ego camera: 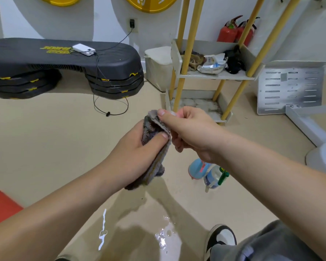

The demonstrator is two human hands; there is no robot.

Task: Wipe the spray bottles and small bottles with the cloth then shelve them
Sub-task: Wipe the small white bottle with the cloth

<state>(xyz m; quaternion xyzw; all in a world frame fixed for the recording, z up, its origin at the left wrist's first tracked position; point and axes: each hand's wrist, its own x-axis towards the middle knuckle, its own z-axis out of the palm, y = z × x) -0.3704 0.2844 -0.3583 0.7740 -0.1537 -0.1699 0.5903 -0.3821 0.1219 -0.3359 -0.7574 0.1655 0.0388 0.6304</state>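
The left hand [137, 149] is curled round the cloth [151, 127], thumb on top. The right hand [188, 132] pinches the cloth's top edge. The cloth hangs long, from 1 o'clock down to 7 o'clock.

The blue spray bottle [195, 169] and the clear bottle [212, 178] sit on the floor at 4 o'clock from the cloth, under the right arm, so the right hand is nearer. They seem to stand up. The shelf [215, 75] is farther off, at 1 o'clock.
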